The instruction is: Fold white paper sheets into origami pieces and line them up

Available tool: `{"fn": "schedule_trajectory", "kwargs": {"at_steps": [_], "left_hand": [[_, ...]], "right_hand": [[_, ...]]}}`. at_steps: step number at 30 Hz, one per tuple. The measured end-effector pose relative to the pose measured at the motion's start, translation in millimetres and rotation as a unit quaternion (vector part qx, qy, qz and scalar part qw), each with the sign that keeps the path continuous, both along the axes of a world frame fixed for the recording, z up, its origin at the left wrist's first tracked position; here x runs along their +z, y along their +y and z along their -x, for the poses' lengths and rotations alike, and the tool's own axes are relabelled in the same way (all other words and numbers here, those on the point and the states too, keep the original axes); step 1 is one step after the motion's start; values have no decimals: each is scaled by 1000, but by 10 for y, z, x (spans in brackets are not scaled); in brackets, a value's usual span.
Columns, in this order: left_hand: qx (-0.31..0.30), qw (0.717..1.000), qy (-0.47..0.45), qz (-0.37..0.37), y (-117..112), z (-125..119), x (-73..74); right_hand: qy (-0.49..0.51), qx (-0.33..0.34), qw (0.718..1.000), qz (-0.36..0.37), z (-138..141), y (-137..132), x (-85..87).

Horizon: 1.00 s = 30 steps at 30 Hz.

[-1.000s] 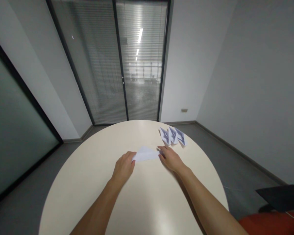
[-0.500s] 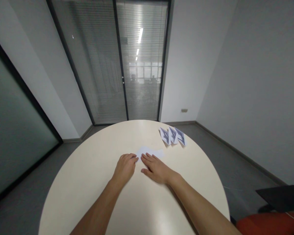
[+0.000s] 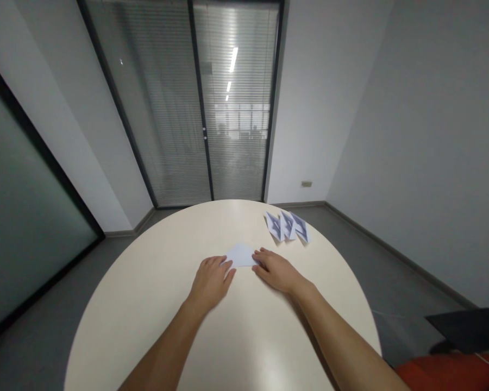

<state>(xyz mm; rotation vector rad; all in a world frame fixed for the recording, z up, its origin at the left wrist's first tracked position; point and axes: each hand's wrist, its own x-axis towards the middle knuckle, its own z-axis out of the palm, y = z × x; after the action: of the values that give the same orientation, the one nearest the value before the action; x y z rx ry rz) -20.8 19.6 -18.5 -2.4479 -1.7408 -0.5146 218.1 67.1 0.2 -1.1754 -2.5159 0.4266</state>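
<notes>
A folded white sheet of paper (image 3: 242,254) was pressed flat on a round cream table (image 3: 146,293), a little beyond the table's middle and towards its right side. The left hand (image 3: 212,281) was laid palm down at the paper's near left corner, its fingers stretched out and resting on the edge of the sheet rather than closed around it. The right hand (image 3: 277,271) was set at the paper's right end, fingers extended and touching the fold; nothing was gripped in it either, the sheet being held down only by flat pressure from both hands. Both bare forearms were seen reaching in from the near edge of the table. Farther off and to the right, near the table's far rim, three folded paper pieces with dark printed patterns (image 3: 287,226) were lined up side by side, overlapping slightly and lying well apart from the hands. Beyond the table, glass doors with lowered blinds (image 3: 212,108) were seen in the far wall. At the near right corner, a dark flat object (image 3: 468,328) and an orange-red surface (image 3: 452,374) were partly visible.
</notes>
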Motion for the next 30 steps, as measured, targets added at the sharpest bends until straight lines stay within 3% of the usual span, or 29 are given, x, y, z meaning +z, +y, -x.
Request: {"fn": "schedule_trajectory", "kwargs": {"at_steps": [7, 15, 30], "left_hand": [[42, 999, 6, 16, 40, 29, -94], [37, 998, -20, 42, 39, 27, -138], [-96, 992, -29, 70, -54, -12, 4]], "right_hand": [[26, 34, 999, -13, -1, -4, 25], [89, 61, 994, 16, 64, -13, -70], [90, 11, 996, -19, 41, 14, -129]]}}
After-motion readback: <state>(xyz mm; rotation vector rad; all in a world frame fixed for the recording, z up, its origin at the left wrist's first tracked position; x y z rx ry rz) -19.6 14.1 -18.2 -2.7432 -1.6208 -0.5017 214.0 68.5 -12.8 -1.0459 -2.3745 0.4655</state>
